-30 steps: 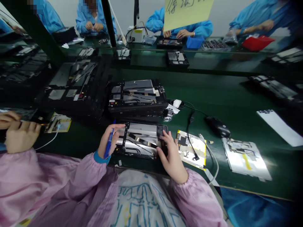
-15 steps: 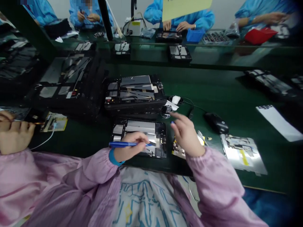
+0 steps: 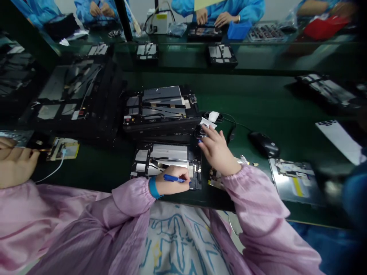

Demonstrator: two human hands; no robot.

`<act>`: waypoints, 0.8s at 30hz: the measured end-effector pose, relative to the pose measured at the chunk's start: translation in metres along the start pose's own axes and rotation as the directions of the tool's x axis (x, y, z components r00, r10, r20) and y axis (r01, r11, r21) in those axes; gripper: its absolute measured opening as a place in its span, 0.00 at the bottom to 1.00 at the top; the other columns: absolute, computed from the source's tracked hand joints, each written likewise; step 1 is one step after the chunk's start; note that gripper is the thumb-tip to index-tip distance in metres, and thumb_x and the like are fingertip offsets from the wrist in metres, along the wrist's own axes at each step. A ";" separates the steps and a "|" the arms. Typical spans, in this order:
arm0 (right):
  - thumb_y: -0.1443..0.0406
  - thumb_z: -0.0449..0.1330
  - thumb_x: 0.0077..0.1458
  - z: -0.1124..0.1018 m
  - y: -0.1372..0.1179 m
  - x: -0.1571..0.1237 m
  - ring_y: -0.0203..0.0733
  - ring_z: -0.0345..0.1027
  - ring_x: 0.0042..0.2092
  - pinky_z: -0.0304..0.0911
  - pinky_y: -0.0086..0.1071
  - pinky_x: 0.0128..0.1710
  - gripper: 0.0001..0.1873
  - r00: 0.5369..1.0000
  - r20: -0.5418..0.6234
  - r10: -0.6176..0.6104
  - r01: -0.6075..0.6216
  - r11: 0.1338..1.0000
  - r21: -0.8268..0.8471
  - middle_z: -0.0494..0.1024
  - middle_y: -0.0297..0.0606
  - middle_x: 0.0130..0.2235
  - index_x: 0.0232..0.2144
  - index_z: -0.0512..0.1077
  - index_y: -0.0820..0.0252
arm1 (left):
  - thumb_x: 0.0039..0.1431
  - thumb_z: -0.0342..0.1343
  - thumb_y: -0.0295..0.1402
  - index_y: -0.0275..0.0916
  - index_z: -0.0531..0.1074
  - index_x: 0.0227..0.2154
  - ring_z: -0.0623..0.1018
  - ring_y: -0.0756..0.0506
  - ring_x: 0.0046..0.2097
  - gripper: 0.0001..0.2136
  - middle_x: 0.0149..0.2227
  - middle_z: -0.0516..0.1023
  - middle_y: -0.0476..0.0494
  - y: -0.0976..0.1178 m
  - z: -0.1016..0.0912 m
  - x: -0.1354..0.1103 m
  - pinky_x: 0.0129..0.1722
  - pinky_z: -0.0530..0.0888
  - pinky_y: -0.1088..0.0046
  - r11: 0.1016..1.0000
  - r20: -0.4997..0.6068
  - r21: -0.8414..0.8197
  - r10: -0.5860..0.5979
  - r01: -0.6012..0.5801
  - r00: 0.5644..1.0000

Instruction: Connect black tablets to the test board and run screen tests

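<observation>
Several people in blue smocks [image 3: 250, 11] sit across a green bench [image 3: 246, 91], pale wall behind them, yellow paper [image 3: 206, 4] hanging above. Blue bin [image 3: 238, 30] and red bin [image 3: 323, 27] on the far side. Another person's hand [image 3: 17, 164] works at far left, near a small yellow-edged board [image 3: 65, 148] with a white cable. Large housing stack [image 3: 69, 97] back left, lower housing stack [image 3: 162, 110] directly behind the work; black mouse [image 3: 263, 144] and silver panel [image 3: 295, 179] to the right. Right sleeve and hand cover much of a second board [image 3: 217, 177]. Opened tablet [image 3: 169, 152] lies flat on the bench before the wearer, inner side up, long axis left-right, roughly along the bench edge, dark end right; left hand blocks its lower middle. Left hand [image 3: 169, 187] is closed around a blue pen [image 3: 173, 178], tip pointing right, over the tablet's right part; contact unclear. Right hand [image 3: 215, 152] is half open beside the lower stack, small blue piece [image 3: 200, 141] at the fingertips; can't tell if gripped.
</observation>
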State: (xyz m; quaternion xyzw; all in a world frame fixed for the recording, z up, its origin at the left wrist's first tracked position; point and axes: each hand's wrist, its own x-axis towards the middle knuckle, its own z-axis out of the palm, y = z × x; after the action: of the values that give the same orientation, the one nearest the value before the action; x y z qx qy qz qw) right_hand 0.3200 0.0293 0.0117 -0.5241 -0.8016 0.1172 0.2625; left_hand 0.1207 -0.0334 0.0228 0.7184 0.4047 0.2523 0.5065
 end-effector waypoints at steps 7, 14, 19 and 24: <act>0.62 0.47 0.64 -0.007 -0.041 -0.052 0.43 0.69 0.48 0.58 0.45 0.55 0.13 0.962 0.194 -0.194 0.128 0.943 0.308 0.77 0.42 0.44 0.40 0.70 0.57 | 0.51 0.56 0.32 0.37 0.63 0.24 0.71 0.54 0.23 0.08 0.25 0.72 0.49 -0.004 -0.012 -0.007 0.22 0.67 0.79 0.878 -0.263 -0.476 -0.100 -0.039 0.960; 0.61 0.48 0.64 -0.001 -0.054 -0.058 0.45 0.66 0.48 0.53 0.49 0.58 0.12 0.970 0.163 -0.180 0.113 0.930 0.350 0.76 0.41 0.40 0.38 0.71 0.57 | 0.52 0.57 0.32 0.36 0.64 0.23 0.73 0.53 0.25 0.09 0.26 0.73 0.48 -0.003 -0.011 -0.008 0.24 0.69 0.79 0.912 -0.195 -0.406 -0.023 -0.059 0.981; 0.59 0.46 0.64 0.002 -0.065 -0.064 0.45 0.66 0.47 0.56 0.49 0.57 0.15 0.968 0.150 -0.201 0.128 0.911 0.392 0.75 0.42 0.40 0.35 0.71 0.56 | 0.52 0.58 0.32 0.36 0.68 0.24 0.75 0.51 0.28 0.07 0.27 0.76 0.45 0.000 -0.019 -0.019 0.29 0.71 0.75 0.962 -0.084 -0.258 0.073 -0.093 0.994; 0.49 0.48 0.60 0.012 -0.053 -0.079 0.58 0.54 0.61 0.44 0.63 0.59 0.27 0.985 -0.052 0.162 -0.162 0.987 0.014 0.66 0.53 0.56 0.52 0.67 0.61 | 0.56 0.56 0.39 0.37 0.73 0.32 0.79 0.45 0.36 0.09 0.35 0.80 0.42 -0.008 -0.052 -0.047 0.37 0.75 0.70 0.984 -0.386 -0.170 -0.025 -0.044 0.922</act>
State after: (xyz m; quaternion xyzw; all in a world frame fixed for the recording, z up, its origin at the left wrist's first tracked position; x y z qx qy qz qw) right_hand 0.2972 -0.0632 0.0023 -0.5892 -0.7486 0.1280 0.2757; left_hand 0.0523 -0.0437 0.0365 0.6089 0.4693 0.4262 0.4769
